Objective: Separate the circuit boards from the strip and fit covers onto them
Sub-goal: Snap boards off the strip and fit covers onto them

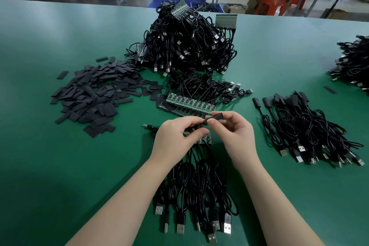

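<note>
A green table [60,166] fills most of the frame. At upper centre sits the largest heap, a tangled pile of black USB cables [189,46] with green board strips poking out. Left of centre lies a spread of flat black covers [93,98]. At right, a bundle of covered cables [303,126] is laid out. Just above the hands rests a strip of circuit boards [189,106]. At centre, the left hand [175,138] grips a small green circuit board [187,133], fingers curled round it; its cables trail toward the bottom edge. The right hand [231,128] pinches a black cover [216,116], apparently at the board's end, though the join is hidden.
</note>
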